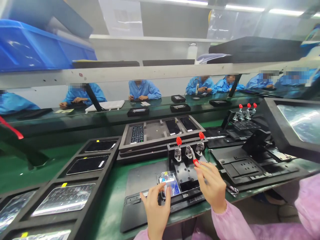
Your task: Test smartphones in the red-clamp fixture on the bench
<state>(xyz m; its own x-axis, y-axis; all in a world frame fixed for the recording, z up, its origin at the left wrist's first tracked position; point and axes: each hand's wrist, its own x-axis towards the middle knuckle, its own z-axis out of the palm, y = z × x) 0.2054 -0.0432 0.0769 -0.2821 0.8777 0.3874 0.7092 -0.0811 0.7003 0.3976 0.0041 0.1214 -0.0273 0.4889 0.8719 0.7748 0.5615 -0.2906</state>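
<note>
My left hand [158,208] reaches over the near-left part of a black fixture [184,171], fingers apart. Its fingertips are at the edge of a film-covered phone-like device [172,185] lying in the fixture, with a yellow tab at its top. My right hand [212,185] has its fingers on the red-tipped lever of the middle toggle clamp [190,153], which is swung down towards me. Two other toggle clamps [178,151] beside it have their red handles upright.
Left stands a black foam tray [113,156] with screens and film-covered devices. Behind the fixture, stacked foam trays [160,146] hold a keypad panel and two screens. A second clamp fixture [246,166] and a tilted monitor [295,126] are right. Co-workers in blue [143,90] sit across.
</note>
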